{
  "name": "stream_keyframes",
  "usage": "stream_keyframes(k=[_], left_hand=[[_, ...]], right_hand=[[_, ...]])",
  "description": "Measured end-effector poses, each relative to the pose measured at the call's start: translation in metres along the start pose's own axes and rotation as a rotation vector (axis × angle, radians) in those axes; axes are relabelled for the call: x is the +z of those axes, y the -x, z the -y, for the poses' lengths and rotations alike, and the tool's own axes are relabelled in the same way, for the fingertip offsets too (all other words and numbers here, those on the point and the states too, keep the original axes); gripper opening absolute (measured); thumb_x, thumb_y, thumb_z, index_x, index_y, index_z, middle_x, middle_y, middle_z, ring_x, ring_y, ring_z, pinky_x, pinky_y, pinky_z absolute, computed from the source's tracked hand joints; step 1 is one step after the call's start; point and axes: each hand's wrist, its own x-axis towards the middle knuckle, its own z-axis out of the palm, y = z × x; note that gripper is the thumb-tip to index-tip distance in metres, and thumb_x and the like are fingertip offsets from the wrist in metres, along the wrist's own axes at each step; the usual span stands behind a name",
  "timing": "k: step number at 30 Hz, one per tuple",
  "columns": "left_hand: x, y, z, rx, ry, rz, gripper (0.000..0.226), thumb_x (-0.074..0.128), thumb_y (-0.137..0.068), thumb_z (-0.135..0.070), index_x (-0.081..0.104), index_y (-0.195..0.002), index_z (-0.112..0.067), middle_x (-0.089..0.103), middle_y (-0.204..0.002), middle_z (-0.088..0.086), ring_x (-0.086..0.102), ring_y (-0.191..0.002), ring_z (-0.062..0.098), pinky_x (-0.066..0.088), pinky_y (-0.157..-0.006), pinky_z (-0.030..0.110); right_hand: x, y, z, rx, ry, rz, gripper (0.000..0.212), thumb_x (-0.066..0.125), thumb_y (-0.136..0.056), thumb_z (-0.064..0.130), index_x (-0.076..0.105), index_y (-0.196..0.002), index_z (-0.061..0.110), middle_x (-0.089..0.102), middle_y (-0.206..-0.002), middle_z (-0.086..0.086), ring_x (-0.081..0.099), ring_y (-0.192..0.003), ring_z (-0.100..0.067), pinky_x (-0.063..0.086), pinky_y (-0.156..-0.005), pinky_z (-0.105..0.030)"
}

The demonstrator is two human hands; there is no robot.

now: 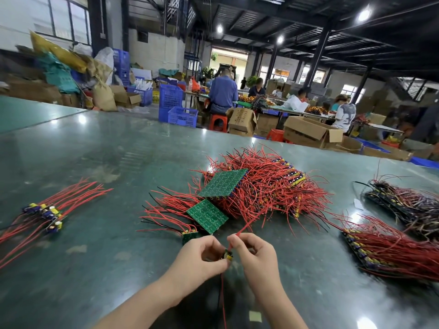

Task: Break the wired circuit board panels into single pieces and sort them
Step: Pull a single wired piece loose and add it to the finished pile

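My left hand (202, 255) and my right hand (255, 254) meet near the table's front, both pinching a small wired board piece (227, 255) between them. My right fingers also hold its red wire (247, 225), which runs up toward the pile. Behind the hands lies a big pile of wired panels (266, 186) with red wires, two green panels (223, 182) (207, 216) lying solder side up on it. A small green piece (189, 236) sits just left of my left hand. Single pieces (47, 214) with red wires lie at the far left.
More wired panels (389, 250) lie at the right, with a darker stack (408, 203) behind them. The green table (107, 162) stretches wide. A small paper scrap (255, 316) lies near the front edge. Beyond the table, people sit among boxes and blue crates.
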Motion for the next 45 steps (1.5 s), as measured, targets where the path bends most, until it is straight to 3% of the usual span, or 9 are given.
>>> stream_keyframes(k=[2, 5, 11, 20, 25, 29, 34, 40, 45], left_hand=[[0.001, -0.001, -0.002, -0.066, 0.037, -0.012, 0.012, 0.068, -0.080, -0.003, 0.060, -0.077, -0.012, 0.065, -0.068, -0.006, 0.057, -0.067, 0.008, 0.047, -0.067, 0.022], [0.004, -0.001, -0.008, -0.199, 0.238, -0.039, 0.013, 0.054, -0.085, 0.005, 0.052, -0.080, -0.006, 0.070, -0.078, 0.007, 0.062, -0.065, 0.014, 0.055, -0.068, 0.031], [0.001, 0.001, -0.015, -0.253, 0.300, 0.016, 0.015, 0.047, -0.085, 0.008, 0.048, -0.079, -0.006, 0.061, -0.068, 0.007, 0.053, -0.057, 0.016, 0.052, -0.059, 0.029], [0.003, 0.001, -0.015, -0.266, 0.429, 0.088, 0.006, 0.049, -0.090, -0.004, 0.049, -0.089, -0.009, 0.054, -0.063, 0.004, 0.032, -0.045, 0.008, 0.023, -0.042, 0.018], [-0.002, -0.001, -0.011, -0.138, 0.106, 0.067, 0.029, 0.048, -0.098, -0.024, 0.062, -0.073, -0.019, 0.045, -0.052, -0.008, 0.029, -0.038, 0.003, 0.021, -0.036, 0.015], [-0.004, -0.002, -0.011, 0.113, -0.225, 0.038, 0.030, 0.054, -0.096, -0.020, 0.059, -0.066, -0.019, 0.051, -0.051, -0.010, 0.041, -0.048, 0.001, 0.031, -0.051, 0.014], [-0.009, -0.003, -0.003, 0.157, -0.334, -0.007, 0.028, 0.059, -0.092, -0.020, 0.062, -0.064, -0.021, 0.059, -0.054, -0.009, 0.050, -0.053, 0.001, 0.038, -0.058, 0.017], [-0.012, -0.005, -0.003, 0.221, -0.388, -0.001, 0.024, 0.060, -0.090, -0.023, 0.063, -0.066, -0.020, 0.055, -0.051, -0.013, 0.048, -0.050, 0.002, 0.035, -0.054, 0.014], [-0.010, -0.003, -0.003, 0.209, -0.344, -0.007, 0.022, 0.060, -0.090, -0.023, 0.066, -0.069, -0.024, 0.052, -0.053, -0.010, 0.044, -0.051, 0.003, 0.034, -0.055, 0.024]], right_hand=[[0.000, 0.002, 0.004, -0.006, -0.019, 0.022, 0.017, 0.068, -0.085, 0.012, 0.073, -0.071, 0.021, 0.071, -0.072, -0.002, 0.059, -0.066, -0.011, 0.047, -0.065, -0.026], [-0.003, 0.002, 0.009, -0.010, -0.141, 0.007, 0.021, 0.065, -0.085, 0.006, 0.075, -0.077, 0.022, 0.075, -0.076, 0.007, 0.066, -0.071, 0.001, 0.047, -0.064, -0.010], [-0.002, 0.004, 0.012, 0.003, -0.164, 0.008, 0.021, 0.068, -0.083, 0.006, 0.074, -0.071, 0.023, 0.073, -0.068, 0.010, 0.060, -0.061, 0.008, 0.043, -0.059, -0.007], [-0.002, 0.001, 0.010, -0.020, -0.170, -0.009, 0.017, 0.067, -0.084, 0.007, 0.073, -0.068, 0.011, 0.069, -0.062, 0.004, 0.055, -0.056, 0.003, 0.041, -0.057, -0.009], [-0.010, -0.001, 0.012, 0.051, -0.125, 0.093, 0.022, 0.065, -0.086, 0.006, 0.073, -0.065, 0.010, 0.068, -0.062, 0.002, 0.054, -0.055, 0.000, 0.041, -0.057, -0.010], [-0.017, -0.003, 0.014, 0.146, -0.262, 0.124, 0.021, 0.066, -0.083, 0.005, 0.074, -0.064, 0.006, 0.066, -0.060, 0.000, 0.050, -0.051, 0.001, 0.041, -0.051, -0.010], [-0.013, -0.003, 0.012, 0.089, -0.225, 0.065, 0.022, 0.065, -0.086, 0.009, 0.078, -0.070, 0.018, 0.069, -0.063, 0.005, 0.050, -0.053, 0.005, 0.039, -0.055, -0.008], [-0.018, -0.005, 0.006, 0.142, -0.310, 0.117, 0.017, 0.063, -0.086, 0.017, 0.078, -0.079, 0.016, 0.063, -0.065, 0.002, 0.039, -0.053, -0.004, 0.034, -0.054, -0.015], [-0.021, -0.012, 0.002, 0.233, -0.589, 0.028, 0.020, 0.064, -0.072, 0.024, 0.078, -0.078, 0.011, 0.063, -0.068, 0.001, 0.038, -0.049, -0.003, 0.034, -0.059, -0.020]])
